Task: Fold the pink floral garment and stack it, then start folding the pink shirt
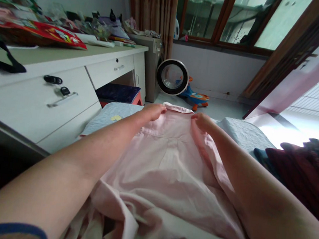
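A pale pink shirt (169,162) lies spread in front of me with its collar (179,108) at the far end. My left hand (153,112) grips the shirt just left of the collar, fingers closed on the cloth. On the other side, my right hand (201,122) pinches the fabric right of the collar. Between the hands the cloth is fairly flat. Nearer to me it bunches into loose folds, and part of the shirt is hidden under my right forearm.
Beneath the shirt is a light blue quilted bed cover (240,132). Folded dark clothes (302,168) are stacked at right. A white desk (65,94) with cluttered top stands at left, a stool (118,93) by it. Beyond are an open washing machine door (172,77) and a blue ride-on toy (196,96).
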Demonstrator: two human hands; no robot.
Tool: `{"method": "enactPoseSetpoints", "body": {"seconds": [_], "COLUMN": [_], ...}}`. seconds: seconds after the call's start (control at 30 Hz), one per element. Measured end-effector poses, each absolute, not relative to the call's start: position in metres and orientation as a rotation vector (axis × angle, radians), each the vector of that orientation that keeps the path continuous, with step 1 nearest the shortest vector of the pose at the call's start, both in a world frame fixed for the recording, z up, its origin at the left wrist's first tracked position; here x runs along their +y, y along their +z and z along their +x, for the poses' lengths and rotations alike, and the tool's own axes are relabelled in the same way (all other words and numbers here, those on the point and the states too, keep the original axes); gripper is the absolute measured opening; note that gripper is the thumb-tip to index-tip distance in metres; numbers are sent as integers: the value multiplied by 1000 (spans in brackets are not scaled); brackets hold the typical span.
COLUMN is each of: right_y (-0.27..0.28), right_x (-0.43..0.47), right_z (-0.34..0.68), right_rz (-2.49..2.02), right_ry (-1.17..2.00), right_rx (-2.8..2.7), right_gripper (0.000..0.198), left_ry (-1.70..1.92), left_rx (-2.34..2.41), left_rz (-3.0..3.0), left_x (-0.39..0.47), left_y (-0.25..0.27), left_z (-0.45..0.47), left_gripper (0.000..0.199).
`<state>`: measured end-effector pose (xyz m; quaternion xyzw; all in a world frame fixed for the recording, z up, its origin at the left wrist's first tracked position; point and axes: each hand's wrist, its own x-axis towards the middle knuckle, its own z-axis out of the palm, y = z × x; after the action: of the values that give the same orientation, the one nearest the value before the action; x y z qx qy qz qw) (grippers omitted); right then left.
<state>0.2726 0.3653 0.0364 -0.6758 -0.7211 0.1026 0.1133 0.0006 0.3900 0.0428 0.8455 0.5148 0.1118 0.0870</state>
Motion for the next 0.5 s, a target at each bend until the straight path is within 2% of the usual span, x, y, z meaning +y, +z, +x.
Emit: {"method": "enactPoseSetpoints", "body": {"seconds": [0.13, 0.3, 0.43, 0.5], "right_y": [22, -8, -17, -20], "right_x": [371, 358, 350, 347], "right_z": [257, 249, 243, 241], "right_rz": [-1996, -2214, -2180, -2044], "right_ry": [45, 6, -70, -28], "right_rx": [-2155, -2167, -2215, -2313], "right_gripper": [43, 47, 53, 51], "left_ry": [242, 57, 134, 53], "left_rx": [1834, 1992, 1859, 1759], "left_rz": [2700, 2600, 2724, 2658], "left_x": [387, 379, 370, 369], "left_y": [35, -2, -25, -31], "left_z": [7, 1, 1, 1], "left_gripper": [41, 45, 52, 58]}}
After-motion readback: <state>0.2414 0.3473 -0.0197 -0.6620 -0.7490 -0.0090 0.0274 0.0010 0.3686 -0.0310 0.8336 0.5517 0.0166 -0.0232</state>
